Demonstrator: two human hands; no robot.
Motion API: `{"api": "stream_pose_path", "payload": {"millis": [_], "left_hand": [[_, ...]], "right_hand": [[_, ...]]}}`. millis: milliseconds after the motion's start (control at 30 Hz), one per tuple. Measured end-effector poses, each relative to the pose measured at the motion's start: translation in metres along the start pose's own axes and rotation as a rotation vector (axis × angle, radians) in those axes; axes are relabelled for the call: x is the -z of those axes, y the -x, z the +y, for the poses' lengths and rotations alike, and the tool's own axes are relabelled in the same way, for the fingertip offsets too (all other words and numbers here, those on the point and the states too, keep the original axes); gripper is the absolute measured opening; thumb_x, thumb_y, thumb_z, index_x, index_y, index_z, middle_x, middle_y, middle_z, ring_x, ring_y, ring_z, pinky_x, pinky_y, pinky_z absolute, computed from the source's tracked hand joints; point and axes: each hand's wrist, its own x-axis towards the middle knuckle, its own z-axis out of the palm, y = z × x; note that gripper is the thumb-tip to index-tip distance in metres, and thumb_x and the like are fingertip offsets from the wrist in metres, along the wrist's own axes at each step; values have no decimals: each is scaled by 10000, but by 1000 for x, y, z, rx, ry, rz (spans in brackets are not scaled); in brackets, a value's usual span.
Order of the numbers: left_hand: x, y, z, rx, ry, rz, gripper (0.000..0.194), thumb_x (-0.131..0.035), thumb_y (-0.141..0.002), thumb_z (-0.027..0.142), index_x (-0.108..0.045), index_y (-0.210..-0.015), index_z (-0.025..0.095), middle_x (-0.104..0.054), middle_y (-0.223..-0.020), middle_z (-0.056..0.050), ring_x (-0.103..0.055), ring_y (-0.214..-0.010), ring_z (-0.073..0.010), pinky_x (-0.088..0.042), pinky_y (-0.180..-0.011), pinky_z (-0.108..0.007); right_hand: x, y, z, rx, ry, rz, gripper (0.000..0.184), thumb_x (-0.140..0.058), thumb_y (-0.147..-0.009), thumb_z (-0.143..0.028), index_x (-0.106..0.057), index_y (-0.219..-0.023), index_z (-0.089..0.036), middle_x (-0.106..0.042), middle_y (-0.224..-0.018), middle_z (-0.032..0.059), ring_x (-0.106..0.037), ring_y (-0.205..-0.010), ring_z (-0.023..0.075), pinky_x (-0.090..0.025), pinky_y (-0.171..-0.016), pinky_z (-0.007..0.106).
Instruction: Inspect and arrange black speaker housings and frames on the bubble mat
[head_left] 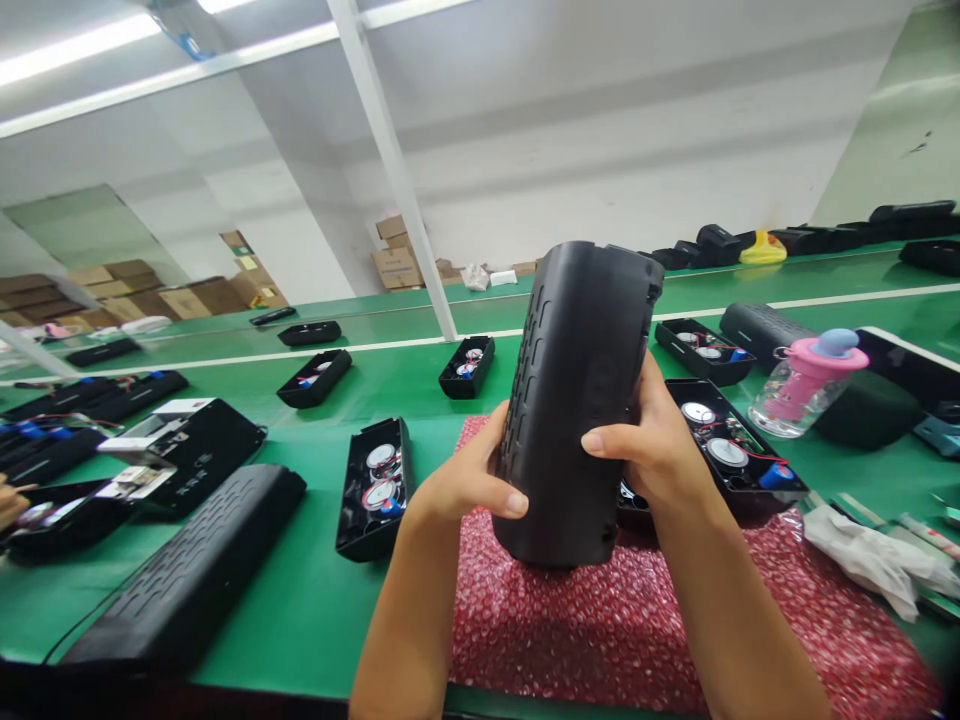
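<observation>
A black speaker housing [574,400] is held up and tilted between my two hands, over red bubble wrap [555,640]. My left hand [469,475] grips its left side low down, the thumb across the front. My right hand [649,440] holds its right edge, thumb also on the front. Both hands' other fingers are hidden behind the housing. Just left of it lies an open housing half [373,490] with round drivers and a blue cell. Another open half [731,450] with drivers, red wires and a blue cell lies behind my right wrist.
Several open housings, such as this one [466,366], stand along the green bench [315,600]. A textured black cover [187,570] and a black box-like device [195,450] are at left, by a co-worker's hand [10,500]. At right are a pink-lidded bottle [806,385] and white tissue [862,555].
</observation>
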Motion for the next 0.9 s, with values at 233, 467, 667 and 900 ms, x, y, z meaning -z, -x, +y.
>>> {"api": "stream_pose_path", "payload": {"millis": [233,467,667,900], "left_hand": [[-1,1,2,6,-12,-3,1002,-890,-508,278,-468,-1416,250,-556,-1403,-101,-462,-1331,-409,-376,-1113,-501],[0,3,2,17,-45,-1,1003,-897,-510,296,-460,-1413,258,-546,-1411,-105,-479,-1312,-412,-446,-1049,-496],[-5,7,4,-21,-57,-4,968,-888,-526,291,-470,-1398,251,-548,-1410,-99,-469,-1324,-406,-420,-1076,-485],[-6,6,7,-12,-57,-20,1014,-895,-512,282,-440,-1418,250,-532,-1428,-109,-453,-1338,-416,-403,-1091,-491]], "right_hand": [[-2,1,1,0,-8,-5,821,-867,-531,-208,-475,-1242,-327,-638,-1103,17,-651,-947,268,-590,-790,445],[-2,2,-1,2,11,-9,847,-896,-525,-274,-459,-1248,-331,-638,-1121,25,-657,-971,286,-592,-812,481],[-5,6,-5,19,15,-28,825,-892,-545,-284,-454,-1242,-342,-634,-1151,23,-655,-1015,297,-587,-851,503],[-6,7,-7,4,48,-34,871,-892,-551,-341,-419,-1283,-355,-630,-1160,29,-653,-1025,305,-585,-842,509]]}}
